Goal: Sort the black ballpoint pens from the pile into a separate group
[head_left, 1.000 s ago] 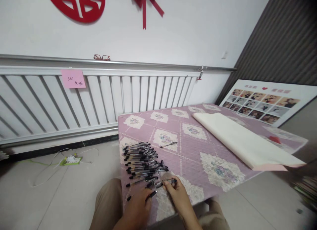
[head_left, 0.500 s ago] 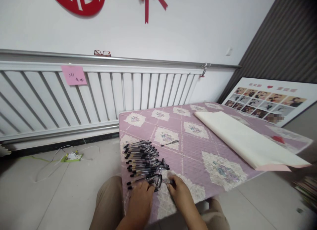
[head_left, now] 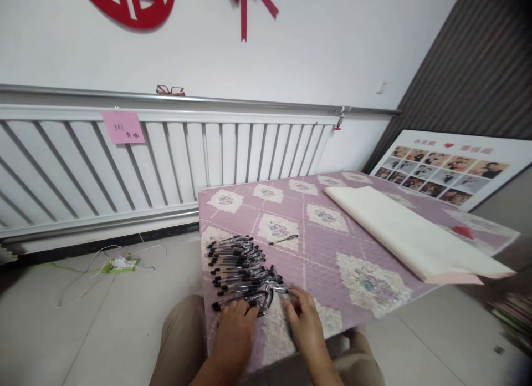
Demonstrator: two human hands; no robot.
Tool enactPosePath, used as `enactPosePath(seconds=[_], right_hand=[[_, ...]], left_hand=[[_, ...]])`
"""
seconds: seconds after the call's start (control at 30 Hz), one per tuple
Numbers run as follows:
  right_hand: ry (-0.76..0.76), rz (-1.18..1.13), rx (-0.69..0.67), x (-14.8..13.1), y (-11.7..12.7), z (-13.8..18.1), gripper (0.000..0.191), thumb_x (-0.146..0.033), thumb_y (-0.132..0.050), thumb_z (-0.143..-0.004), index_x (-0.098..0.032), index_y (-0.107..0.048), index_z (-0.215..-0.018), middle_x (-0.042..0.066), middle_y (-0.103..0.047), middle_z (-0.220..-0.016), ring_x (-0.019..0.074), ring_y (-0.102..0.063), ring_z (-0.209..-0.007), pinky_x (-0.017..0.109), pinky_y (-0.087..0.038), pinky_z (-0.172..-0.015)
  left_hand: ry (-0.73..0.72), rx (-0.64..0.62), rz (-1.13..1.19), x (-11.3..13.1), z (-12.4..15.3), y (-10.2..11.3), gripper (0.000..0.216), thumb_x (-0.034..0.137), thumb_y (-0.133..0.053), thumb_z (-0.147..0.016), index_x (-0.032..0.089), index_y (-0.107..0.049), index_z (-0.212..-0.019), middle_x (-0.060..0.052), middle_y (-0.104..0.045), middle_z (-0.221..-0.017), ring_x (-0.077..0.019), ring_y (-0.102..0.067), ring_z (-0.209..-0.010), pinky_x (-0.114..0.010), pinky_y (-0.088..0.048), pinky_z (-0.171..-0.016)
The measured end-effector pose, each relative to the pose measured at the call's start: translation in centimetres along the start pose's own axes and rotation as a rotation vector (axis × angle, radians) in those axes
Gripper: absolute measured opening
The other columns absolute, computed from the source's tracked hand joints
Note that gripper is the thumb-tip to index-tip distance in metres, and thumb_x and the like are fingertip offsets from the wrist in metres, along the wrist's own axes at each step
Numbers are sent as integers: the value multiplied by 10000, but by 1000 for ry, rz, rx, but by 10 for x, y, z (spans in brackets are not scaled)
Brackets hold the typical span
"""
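Note:
A pile of black-capped pens [head_left: 236, 264] lies on the near left of a table with a pink quilted cloth [head_left: 324, 247]. My left hand [head_left: 233, 326] rests at the near end of the pile, its fingers curled onto a pen [head_left: 233, 300] there. My right hand [head_left: 301, 316] lies beside it, fingertips touching the pens at the pile's near right edge. One single pen [head_left: 283, 240] lies apart, farther up the cloth. My knees in tan trousers [head_left: 178, 341] show under the table edge.
A folded cream sheet [head_left: 407, 236] lies across the table's right half, with a small red item [head_left: 463, 231] past it. A white radiator [head_left: 166, 158] with a pink note [head_left: 122, 127] and red glasses [head_left: 170, 90] lines the wall. A photo board [head_left: 444, 167] leans at right. Cables [head_left: 120, 262] lie on the floor.
Both hands have slid forward from the table's near edge up to the pile, bringing the pen they held a second ago in among the others.

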State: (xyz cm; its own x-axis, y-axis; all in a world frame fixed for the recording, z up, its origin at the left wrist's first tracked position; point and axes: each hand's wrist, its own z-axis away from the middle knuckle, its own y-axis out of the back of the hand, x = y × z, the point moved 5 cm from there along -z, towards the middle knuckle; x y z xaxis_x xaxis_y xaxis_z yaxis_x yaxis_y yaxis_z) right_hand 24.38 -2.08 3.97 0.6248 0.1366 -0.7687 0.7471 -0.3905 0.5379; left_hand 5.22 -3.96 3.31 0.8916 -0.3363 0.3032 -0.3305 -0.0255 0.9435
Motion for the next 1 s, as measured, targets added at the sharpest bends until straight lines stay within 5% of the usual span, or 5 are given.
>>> enactPosePath(seconds=[0.17, 0.47, 1.0], right_hand=[[-22, -32, -129, -17, -5, 16, 285, -443, -484, -830, -217, -626, -731, 55, -650, -736, 214, -604, -732, 312, -475, -700], [8, -26, -396, -40, -29, 25, 334, -420, -431, -894, -226, -674, -771, 66, -705, -846, 229, -625, -814, 305, -443, -744], [-30, -31, -444, -36, -36, 26, 345, -418, -429, -856, -204, -580, -631, 24, -621, -664, 182, -547, -651, 261, -379, -609]], left_hand=[[-67, 48, 54, 0, 4, -3, 286, 153, -496, -908, 288, -604, -1136, -20, -593, -1005, -191, -511, -931, -316, -376, -823], [-123, 172, 120, 3, 8, 3, 218, 167, -532, -897, 278, -632, -1056, -28, -618, -955, -199, -550, -892, -331, -397, -796], [-63, 90, 107, -2, 6, -4, 123, 156, -588, -858, 255, -642, -907, 12, -633, -899, -170, -567, -823, -283, -390, -714]])
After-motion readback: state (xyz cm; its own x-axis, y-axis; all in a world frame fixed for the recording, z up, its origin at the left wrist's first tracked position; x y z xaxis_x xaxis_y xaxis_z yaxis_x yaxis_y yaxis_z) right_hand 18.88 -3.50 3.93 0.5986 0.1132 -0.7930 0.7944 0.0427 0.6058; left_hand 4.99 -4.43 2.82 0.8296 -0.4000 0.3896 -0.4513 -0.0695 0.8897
